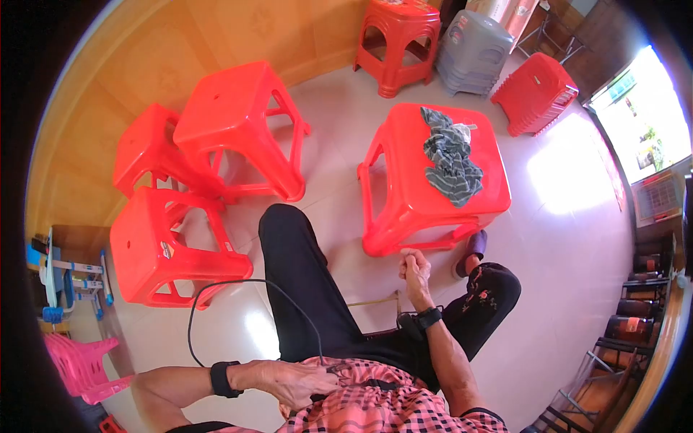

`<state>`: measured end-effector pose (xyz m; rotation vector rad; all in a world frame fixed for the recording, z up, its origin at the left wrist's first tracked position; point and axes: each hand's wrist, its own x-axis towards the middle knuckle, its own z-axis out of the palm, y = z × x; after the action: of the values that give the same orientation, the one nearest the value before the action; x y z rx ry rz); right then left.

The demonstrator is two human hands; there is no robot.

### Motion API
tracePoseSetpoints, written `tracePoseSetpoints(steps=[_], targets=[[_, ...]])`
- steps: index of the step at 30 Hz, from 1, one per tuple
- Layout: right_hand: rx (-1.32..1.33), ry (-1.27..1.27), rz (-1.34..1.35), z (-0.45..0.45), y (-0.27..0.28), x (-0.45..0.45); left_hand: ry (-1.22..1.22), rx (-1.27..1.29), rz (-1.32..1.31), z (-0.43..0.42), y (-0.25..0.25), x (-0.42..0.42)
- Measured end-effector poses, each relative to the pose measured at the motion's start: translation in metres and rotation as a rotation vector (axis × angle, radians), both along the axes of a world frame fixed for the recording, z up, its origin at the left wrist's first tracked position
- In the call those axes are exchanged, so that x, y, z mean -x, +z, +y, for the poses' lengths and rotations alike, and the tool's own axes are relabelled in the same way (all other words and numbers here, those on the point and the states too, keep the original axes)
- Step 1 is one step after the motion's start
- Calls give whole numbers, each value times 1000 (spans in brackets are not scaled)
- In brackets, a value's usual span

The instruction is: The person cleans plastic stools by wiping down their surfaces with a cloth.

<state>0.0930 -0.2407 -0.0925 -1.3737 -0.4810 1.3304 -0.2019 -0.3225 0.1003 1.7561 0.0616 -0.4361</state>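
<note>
My left hand (pixel 292 384) is against the front of the pink checked shirt (pixel 375 404) with its fingers bent. A dark thing shows beside the fingertips, too covered to make out. My right hand (pixel 416 270) hovers above my thigh with curled fingers, and I see nothing in it. Just beyond it stands a red plastic stool (pixel 411 195). A crumpled grey-green striped cloth (pixel 453 159) lies on the seat. From my waist a black cable (pixel 216 292) loops out to the left. Each wrist wears a black band.
Three red stools (pixel 224 108) stand close together on the left. Along the back are another red stool (pixel 401 36), a grey stool stack (pixel 473 54) and a red stack (pixel 538 94). Pink plastic chairs (pixel 86 368) are at lower left, and a bright opening (pixel 642 115) is at right.
</note>
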Motion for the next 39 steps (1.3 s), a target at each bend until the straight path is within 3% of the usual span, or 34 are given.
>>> tracePoseSetpoints(steps=[4,6,10,12,13,15,18,19,21,25,27,28,30,33,36,39], targets=[[12,14,21,-1,0,1,111,34,-61,-9,-3,1],[15,17,20,0,0,3,-43,-176,41,-2,18,-9],[-8,5,4,1,2,5,-53,-184,143,-13,10,-8],[-3,3,14,1,3,5,369,-186,-227,-32,-11,7],[2,-2,22,1,4,5,369,-186,-227,-29,-14,7],[-1,3,16,0,2,3,-36,-58,86,-2,9,-8],[-18,11,16,0,-1,3,-186,-170,33,-18,-13,10],[-30,13,18,0,-2,3,-187,-171,33,-20,-15,11],[-22,11,5,0,-3,3,57,39,-8,-19,-13,11],[-1,6,-5,0,-3,3,-35,-54,-28,-1,5,-3],[-15,16,3,0,-3,3,165,-15,-133,-6,7,-2],[-31,24,11,0,-2,3,164,-15,-133,-6,9,-3],[-35,25,10,0,-1,4,8,-132,117,-2,23,-12],[-32,24,10,0,-1,4,168,-167,-36,-11,22,-6],[-18,17,9,0,-2,4,196,-137,0,-14,19,-4],[-8,14,14,1,-1,4,83,-66,44,-5,20,-4]])
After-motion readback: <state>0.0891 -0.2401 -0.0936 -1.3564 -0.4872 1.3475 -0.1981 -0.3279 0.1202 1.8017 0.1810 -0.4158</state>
